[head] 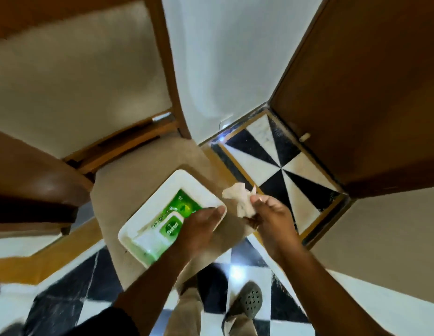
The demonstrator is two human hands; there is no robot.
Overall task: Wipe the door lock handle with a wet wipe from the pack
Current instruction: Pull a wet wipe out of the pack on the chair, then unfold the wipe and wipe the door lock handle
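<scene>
A green and white wet wipe pack lies in a white tray on a beige chair seat. My left hand rests flat on the pack's near right end, fingers reaching the tray's rim. My right hand hovers just right of the tray, pinching a crumpled white wet wipe between thumb and fingers. A brown wooden door stands at the upper right. Its lock handle is out of view.
The chair's wooden frame and beige backrest fill the upper left. A white wall stands between chair and door. The floor has black and white tiles. My sandalled foot is below.
</scene>
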